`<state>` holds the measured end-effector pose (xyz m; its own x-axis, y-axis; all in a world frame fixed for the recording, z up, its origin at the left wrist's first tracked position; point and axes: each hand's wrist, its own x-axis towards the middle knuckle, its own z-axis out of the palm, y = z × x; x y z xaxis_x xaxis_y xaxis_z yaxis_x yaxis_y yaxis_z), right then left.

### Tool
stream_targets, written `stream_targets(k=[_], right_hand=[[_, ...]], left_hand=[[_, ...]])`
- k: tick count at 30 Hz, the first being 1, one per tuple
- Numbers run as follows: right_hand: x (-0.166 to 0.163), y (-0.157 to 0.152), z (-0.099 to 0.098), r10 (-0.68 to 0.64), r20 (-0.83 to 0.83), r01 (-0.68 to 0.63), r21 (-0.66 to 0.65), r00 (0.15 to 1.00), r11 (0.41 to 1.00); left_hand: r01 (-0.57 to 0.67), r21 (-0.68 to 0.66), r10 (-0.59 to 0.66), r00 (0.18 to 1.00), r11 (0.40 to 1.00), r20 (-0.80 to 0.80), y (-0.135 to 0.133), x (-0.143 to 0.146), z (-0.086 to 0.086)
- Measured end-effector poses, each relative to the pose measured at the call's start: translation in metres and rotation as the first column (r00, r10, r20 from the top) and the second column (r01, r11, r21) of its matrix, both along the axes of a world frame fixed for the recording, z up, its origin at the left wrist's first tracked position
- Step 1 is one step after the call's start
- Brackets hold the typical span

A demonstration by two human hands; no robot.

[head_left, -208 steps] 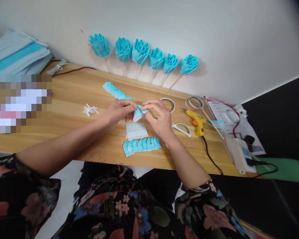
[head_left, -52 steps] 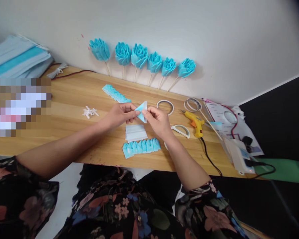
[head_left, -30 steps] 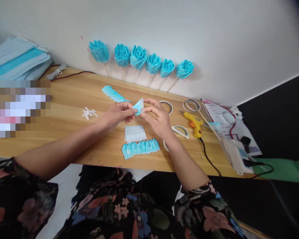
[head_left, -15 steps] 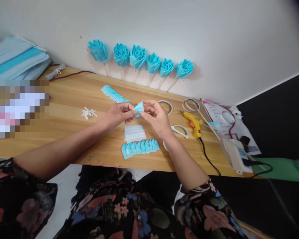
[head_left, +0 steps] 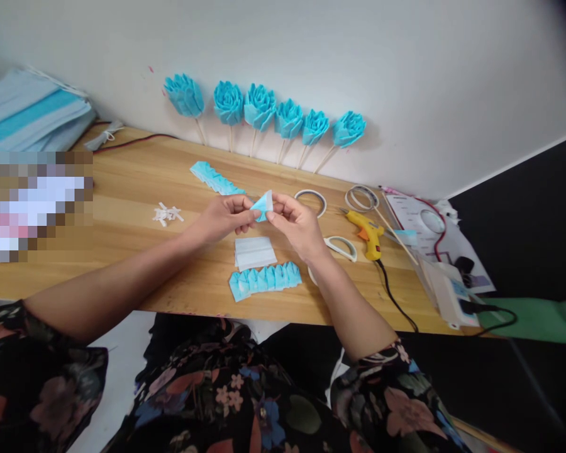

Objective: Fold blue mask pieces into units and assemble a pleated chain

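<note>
Between my two hands, above the wooden table, is a small folded piece of blue-and-white mask fabric (head_left: 263, 206). My left hand (head_left: 226, 216) pinches its left corner between thumb and fingers. On the other side my right hand (head_left: 295, 221) grips its right edge, thumb in front. Below them lies a stack of white fabric pieces (head_left: 255, 253). Nearer to me is a row of folded blue petals (head_left: 265, 280), overlapping one another. A second row of blue petals (head_left: 216, 178) lies behind my left hand.
Several blue fabric roses (head_left: 259, 108) on sticks lean against the wall. White strips (head_left: 167, 214) lie left. To the right are tape rolls (head_left: 361, 197), scissors (head_left: 341, 248), a yellow glue gun (head_left: 365, 233) and a power strip (head_left: 448, 296). Face masks (head_left: 33, 113) are stacked far left.
My right fingers have shifted slightly on the folded piece, so more of its white edge shows. My left hand stays almost where it was.
</note>
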<state>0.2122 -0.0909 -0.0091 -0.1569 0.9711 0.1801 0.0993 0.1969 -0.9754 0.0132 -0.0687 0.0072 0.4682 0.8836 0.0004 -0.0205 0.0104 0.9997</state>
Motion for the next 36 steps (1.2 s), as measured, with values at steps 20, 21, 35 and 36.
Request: stream_targets(k=[20, 21, 35, 36], right_hand=[[0.000, -0.005, 0.012, 0.003, -0.053, -0.007, -0.070, 0.999, 0.998], [-0.002, -0.006, 0.012, 0.013, -0.053, -0.016, -0.070, 0.999, 0.997], [-0.009, -0.009, 0.012, -0.026, 0.013, 0.026, -0.009, 1.000, 1.000], [-0.009, -0.009, 0.012, -0.029, 0.019, 0.029, -0.003, 0.999, 1.000]], left_hand=[[0.062, -0.047, -0.062, 0.998, 0.997, -0.012, 0.000, 0.000, 0.005], [0.073, -0.040, -0.074, 0.997, 0.997, -0.019, -0.001, 0.000, 0.005], [0.131, 0.003, -0.130, 0.985, 0.991, -0.118, -0.001, 0.000, 0.003], [0.130, 0.014, -0.128, 0.984, 0.991, -0.122, -0.001, 0.000, 0.003]])
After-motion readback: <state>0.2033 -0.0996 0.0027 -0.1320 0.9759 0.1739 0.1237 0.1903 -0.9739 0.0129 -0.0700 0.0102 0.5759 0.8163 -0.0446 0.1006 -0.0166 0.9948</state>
